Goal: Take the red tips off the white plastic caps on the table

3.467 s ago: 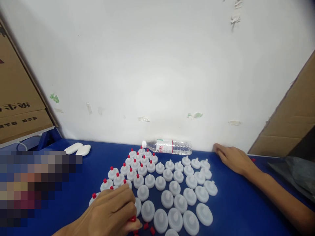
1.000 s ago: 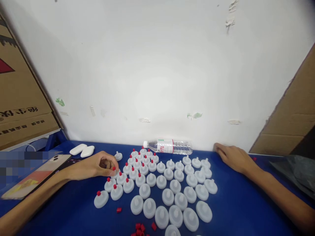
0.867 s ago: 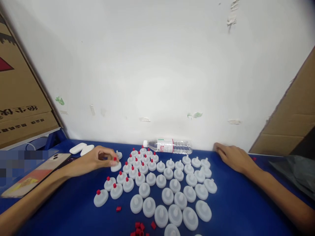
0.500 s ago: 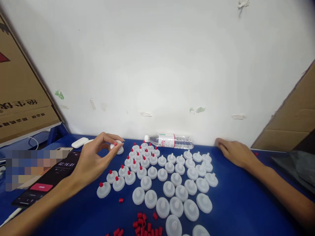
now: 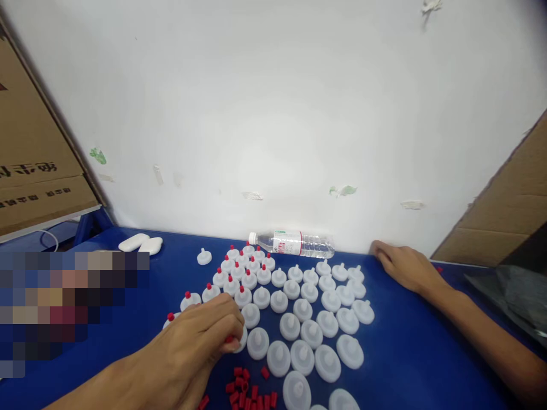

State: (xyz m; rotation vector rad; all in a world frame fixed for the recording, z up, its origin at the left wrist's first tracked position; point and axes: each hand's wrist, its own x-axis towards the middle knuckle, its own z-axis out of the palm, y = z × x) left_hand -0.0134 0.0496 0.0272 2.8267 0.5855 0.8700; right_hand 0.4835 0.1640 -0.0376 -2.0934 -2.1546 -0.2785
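Grip of the left hand (image 5: 200, 336): thumb and finger clamped on a red cap (image 5: 229, 339), close beside a white disc (image 5: 243, 340) half hidden behind them. Its nozzle is out of sight, so cannot tell whether cap has met it. Loose red caps (image 5: 241, 386) heaped just nearer than the grip. Bare-nozzled discs (image 5: 302, 357) spread to its right; red-capped discs (image 5: 231, 285) mostly beyond it. Water bottle (image 5: 288, 243) on its side farther beyond, along the wall (image 5: 273, 125).

Right hand (image 5: 404, 265) well right of the grip, lying on the blue worktop (image 5: 401, 336), fingers curled; contents, if any, hidden.

Handling, my judgement: cap's open end square over the nozzle, straight push down. Discs look light, likely to skid; a spare finger on the rim should steady them.
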